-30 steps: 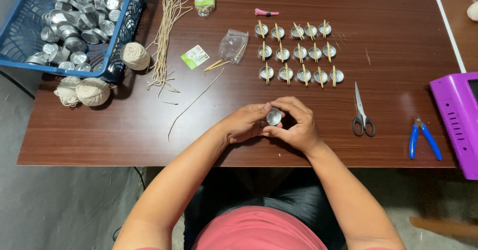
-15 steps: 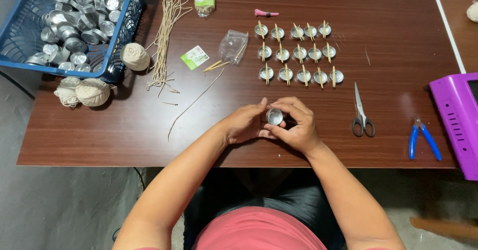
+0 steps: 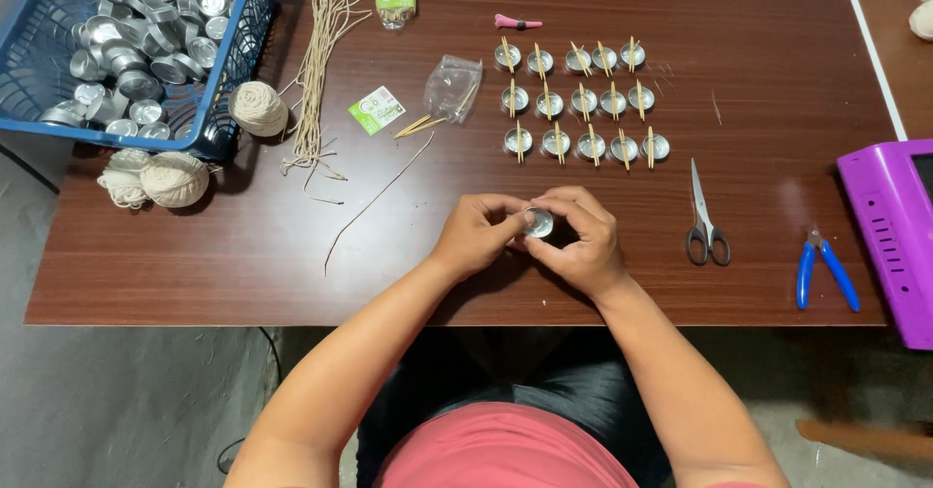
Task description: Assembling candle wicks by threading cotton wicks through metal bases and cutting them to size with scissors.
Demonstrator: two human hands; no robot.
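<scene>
My left hand (image 3: 478, 232) and my right hand (image 3: 578, 238) meet over the front middle of the brown table (image 3: 243, 255). Both grip one small shiny metal cup (image 3: 537, 223), held between the fingertips. Beyond the hands stand three rows of the same small metal cups (image 3: 581, 102), each with a thin wooden stick laid across its rim. What sits inside the held cup is hidden by my fingers.
A blue basket (image 3: 228, 109) of several metal cups stands at the far left, with balls of cream twine (image 3: 173, 178) beside it. Cut twine strands (image 3: 321, 70), small packets (image 3: 454, 87), scissors (image 3: 705, 224), blue-handled pliers (image 3: 824, 264) and a purple box (image 3: 889, 235) lie around.
My fingers have shifted slightly around the cup. Both hands stay in the same spot.
</scene>
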